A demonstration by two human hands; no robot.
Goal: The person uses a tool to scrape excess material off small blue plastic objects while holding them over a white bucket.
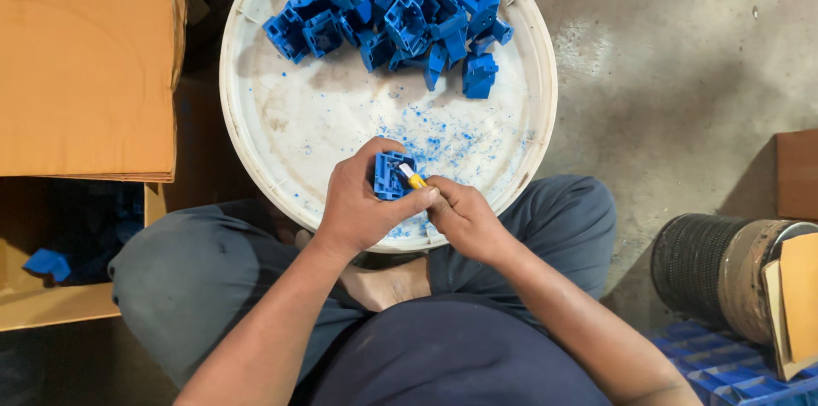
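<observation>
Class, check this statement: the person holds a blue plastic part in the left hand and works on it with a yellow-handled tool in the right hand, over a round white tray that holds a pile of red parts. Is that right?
Not quite. In the head view the pile of parts on the round white tray is blue, not red. The rest stands: the left hand holds a blue plastic part, and the right hand works on it with a yellow-handled tool.

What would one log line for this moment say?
left hand: holds blue plastic part | right hand: holds yellow-handled tool against it | under: round white tray
</observation>
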